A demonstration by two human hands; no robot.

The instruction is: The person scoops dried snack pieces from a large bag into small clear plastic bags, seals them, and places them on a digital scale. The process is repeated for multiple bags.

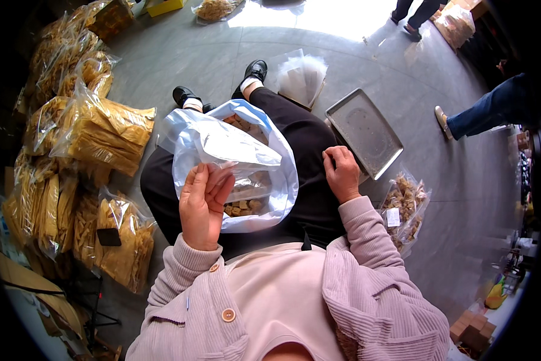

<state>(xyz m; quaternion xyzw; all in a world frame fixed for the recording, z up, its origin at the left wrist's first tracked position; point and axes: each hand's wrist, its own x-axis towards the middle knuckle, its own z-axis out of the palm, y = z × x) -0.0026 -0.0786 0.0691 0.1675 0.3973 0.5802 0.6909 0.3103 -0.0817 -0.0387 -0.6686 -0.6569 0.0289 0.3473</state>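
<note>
A large pale blue-white plastic bag [285, 171] lies open across my lap, with small brown chunks [245, 207] showing inside. My left hand [203, 201] is over its near left side, fingers pinched on a clear plastic bag [252, 186] at the opening. Part of that clear bag is hard to make out against the white plastic. My right hand [341, 171] is beside my right thigh, near the metal tray [366, 135]. Its fingers are curled downward, and whatever may be in them is hidden.
Clear flat bags [303, 78] stand fanned out beyond my right knee. A filled bag of brown pieces [404, 207] lies right of my thigh. Large bags of yellowish dried sheets [111, 129] are piled at left. Other people's legs [493, 111] show at right and far right.
</note>
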